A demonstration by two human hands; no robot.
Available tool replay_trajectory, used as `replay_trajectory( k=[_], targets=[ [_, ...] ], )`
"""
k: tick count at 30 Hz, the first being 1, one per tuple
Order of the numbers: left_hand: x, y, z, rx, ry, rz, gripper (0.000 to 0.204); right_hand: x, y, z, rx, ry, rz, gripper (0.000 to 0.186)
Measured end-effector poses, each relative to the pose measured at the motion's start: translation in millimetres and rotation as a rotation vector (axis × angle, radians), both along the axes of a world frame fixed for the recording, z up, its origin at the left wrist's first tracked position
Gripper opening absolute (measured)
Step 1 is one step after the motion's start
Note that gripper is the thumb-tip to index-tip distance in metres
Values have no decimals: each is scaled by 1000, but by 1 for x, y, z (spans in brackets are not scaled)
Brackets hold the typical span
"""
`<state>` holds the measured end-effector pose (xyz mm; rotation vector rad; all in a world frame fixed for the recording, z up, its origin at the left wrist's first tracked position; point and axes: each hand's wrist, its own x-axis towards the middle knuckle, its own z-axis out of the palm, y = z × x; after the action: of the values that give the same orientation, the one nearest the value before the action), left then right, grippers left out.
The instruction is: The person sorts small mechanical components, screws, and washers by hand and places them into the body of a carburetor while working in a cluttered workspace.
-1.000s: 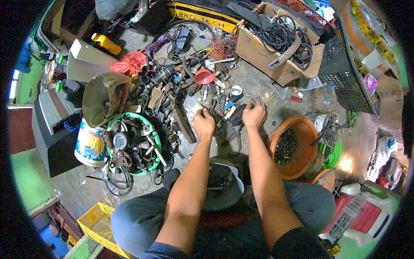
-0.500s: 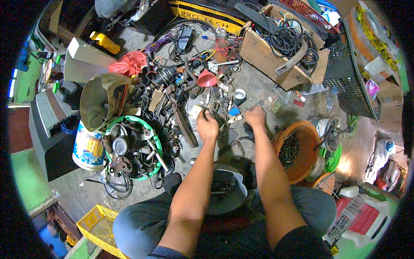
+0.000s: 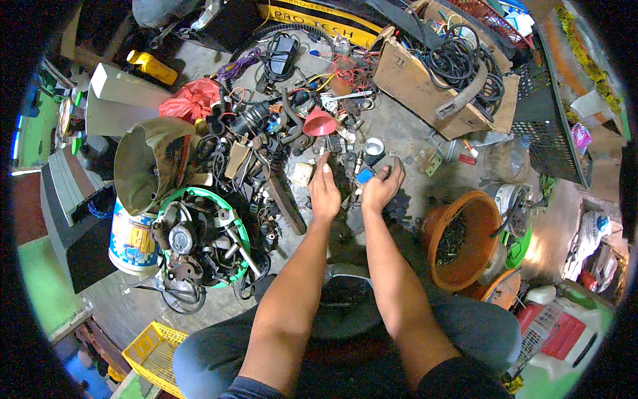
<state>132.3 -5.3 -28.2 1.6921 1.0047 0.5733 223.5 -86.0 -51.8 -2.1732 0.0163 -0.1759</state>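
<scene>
A person sits low on a concrete floor, seen from above, both bare forearms reaching forward into a scatter of small metal and plastic parts. The left hand lies palm down on the parts, fingers stretched forward and loosely apart, gripping nothing that shows. The right hand sits just beside it, fingers curled downward over small dark pieces; whether they are clamped on anything I cannot tell. A small blue block lies between the two hands, just ahead of them, and a small round silver cap lies a little farther out.

A red plastic funnel rests beyond the left hand among black hoses. To the person's left a green-rimmed round basin holds dark greasy engine parts, and next to it stands a white and blue printed bucket with a dull metal sheet curled above it. To the right sits an orange plastic bowl with dark small bits inside. Farther off, a wooden box holds coiled black cables. A yellow plastic crate sits near the person's left knee.
</scene>
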Motion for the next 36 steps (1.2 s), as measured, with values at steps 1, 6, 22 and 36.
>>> replay_trajectory(
  k=[1, 6, 22, 36],
  targets=[
    [-2, 1, -4, 21, -4, -27, 43, 0, -4, -1, -28, -9, 66, 45],
    [-2, -1, -13, 112, -29, -145, 46, 6, -5, -15, -174, -101, 313, 50],
    [22, 5, -29, 218, -39, -80, 52, 4, 27, -17, 42, -105, 541, 46],
    [7, 19, -35, -318, -226, 43, 58, -17, 52, -15, 785, 439, 552, 47]
  ],
)
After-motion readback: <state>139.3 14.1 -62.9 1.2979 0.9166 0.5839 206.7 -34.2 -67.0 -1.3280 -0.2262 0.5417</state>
